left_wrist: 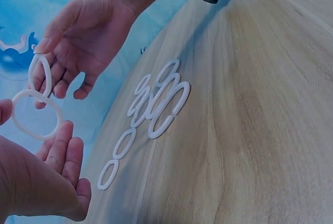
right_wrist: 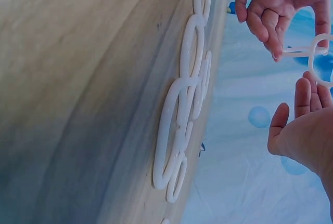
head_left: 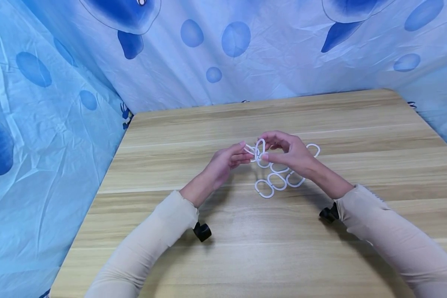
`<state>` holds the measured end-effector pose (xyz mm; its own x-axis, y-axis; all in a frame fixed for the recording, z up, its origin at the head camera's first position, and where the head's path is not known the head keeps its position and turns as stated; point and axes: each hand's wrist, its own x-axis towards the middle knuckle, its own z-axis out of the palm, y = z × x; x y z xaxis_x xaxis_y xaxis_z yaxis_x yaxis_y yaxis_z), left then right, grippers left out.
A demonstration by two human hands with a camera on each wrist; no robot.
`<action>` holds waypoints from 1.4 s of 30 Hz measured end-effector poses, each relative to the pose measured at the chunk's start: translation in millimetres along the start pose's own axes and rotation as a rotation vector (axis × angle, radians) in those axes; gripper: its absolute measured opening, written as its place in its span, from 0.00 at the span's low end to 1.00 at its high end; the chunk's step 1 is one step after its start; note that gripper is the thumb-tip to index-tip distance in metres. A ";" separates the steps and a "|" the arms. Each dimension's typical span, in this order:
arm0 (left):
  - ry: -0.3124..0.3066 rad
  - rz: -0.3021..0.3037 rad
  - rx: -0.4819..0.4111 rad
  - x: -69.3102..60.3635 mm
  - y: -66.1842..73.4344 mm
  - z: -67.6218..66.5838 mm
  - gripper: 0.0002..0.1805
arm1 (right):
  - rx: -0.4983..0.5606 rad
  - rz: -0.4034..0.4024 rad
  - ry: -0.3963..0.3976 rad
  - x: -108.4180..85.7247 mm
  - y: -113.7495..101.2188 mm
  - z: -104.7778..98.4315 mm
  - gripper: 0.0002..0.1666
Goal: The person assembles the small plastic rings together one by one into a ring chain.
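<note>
My left hand [head_left: 217, 166] pinches a white oval plastic ring [left_wrist: 61, 117] between thumb and fingertips. Facing it, my right hand [head_left: 297, 155] holds another white ring [left_wrist: 49, 78] between thumb and fingers. The two rings cross just above the tabletop, between the hands; whether one is threaded through the other I cannot tell. In the right wrist view, the left hand [right_wrist: 283, 5] is above and the right hand [right_wrist: 307, 130] below, with the rings cut off by the frame's edge. Several similar rings, one of them a loose-looking ring [head_left: 255, 188], lie below the hands.
The rings on the wooden table [head_left: 246, 256] lie close together, some touching or overlapping, partly under my right hand and wrist. One ring [head_left: 318, 150] shows beyond the right wrist. A blue patterned curtain [head_left: 164, 74] hangs behind and beside the table. Black wrist devices [head_left: 202, 231] sit under both sleeves.
</note>
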<state>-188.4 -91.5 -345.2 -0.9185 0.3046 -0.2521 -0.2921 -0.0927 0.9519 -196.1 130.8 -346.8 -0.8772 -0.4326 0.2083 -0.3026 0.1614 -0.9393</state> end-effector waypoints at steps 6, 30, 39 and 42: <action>0.000 -0.022 -0.054 -0.9 -0.2 -0.7 0.17 | 0.028 -0.023 0.009 1.7 -0.3 2.4 0.26; -0.003 -0.028 -0.226 0.3 -3.6 -2.6 0.17 | 0.046 -0.101 0.060 10.4 -0.4 13.2 0.28; -0.067 -0.023 -0.165 -2.0 -0.3 5.3 0.16 | 0.002 -0.057 0.066 11.3 1.6 17.2 0.28; -0.095 -0.036 -0.130 -2.5 -2.1 4.4 0.15 | -0.012 -0.119 0.088 13.3 0.1 15.5 0.28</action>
<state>-184.3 -87.9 -345.8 -0.8793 0.3974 -0.2624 -0.3621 -0.2000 0.9104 -202.0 111.3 -348.4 -0.8641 -0.3698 0.3415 -0.4104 0.1246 -0.9034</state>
